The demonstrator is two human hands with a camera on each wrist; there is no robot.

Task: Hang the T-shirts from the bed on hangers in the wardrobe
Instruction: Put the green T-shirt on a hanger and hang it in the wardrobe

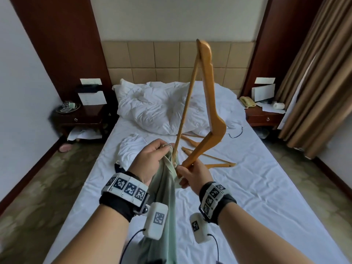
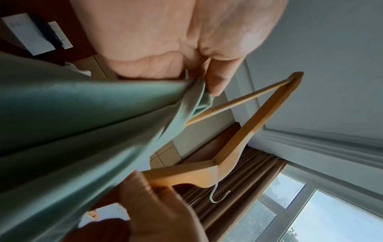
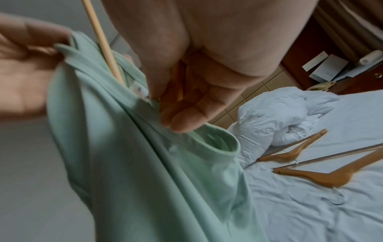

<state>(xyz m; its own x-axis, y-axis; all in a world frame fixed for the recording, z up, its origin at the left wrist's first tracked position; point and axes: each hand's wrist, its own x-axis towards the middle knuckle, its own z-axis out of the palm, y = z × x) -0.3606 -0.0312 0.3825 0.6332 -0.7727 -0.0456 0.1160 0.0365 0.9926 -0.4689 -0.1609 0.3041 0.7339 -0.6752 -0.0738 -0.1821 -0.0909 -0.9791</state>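
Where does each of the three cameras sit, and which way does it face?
Head: worn high, facing down the white bed; both forearms and hands show.
Left wrist: looks along the left hand at the pale green T-shirt, with ceiling and window behind.
Right wrist: looks along the right hand down at the bed.
All three views share the T-shirt and the held wooden hanger.

Tan padded headboard [image 1: 171, 61], dark nightstands [image 1: 80, 115] (both cluttered), brown curtains [image 1: 316, 73].
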